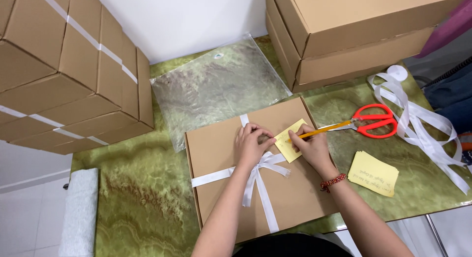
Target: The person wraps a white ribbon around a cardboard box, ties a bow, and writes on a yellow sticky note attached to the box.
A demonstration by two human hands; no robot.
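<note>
A flat brown cardboard box [221, 153] lies on the green marbled table [142, 188], tied with a white ribbon [260, 183] in a bow. On its top rests a small yellow card [285, 143]. My left hand [250, 145] presses down on the box beside the card, fingers curled over the ribbon. My right hand [312, 148] holds a yellow pencil [327, 130] with its tip on the card. A red bead bracelet [333, 181] circles my right wrist.
Red scissors [376, 120] and loose white ribbon [423, 124] lie to the right. A stack of yellow cards [372, 172] sits near the front right edge. A clear plastic bag [216, 87] lies behind the box. Cardboard boxes stack at the left [64, 65] and back right [354, 30].
</note>
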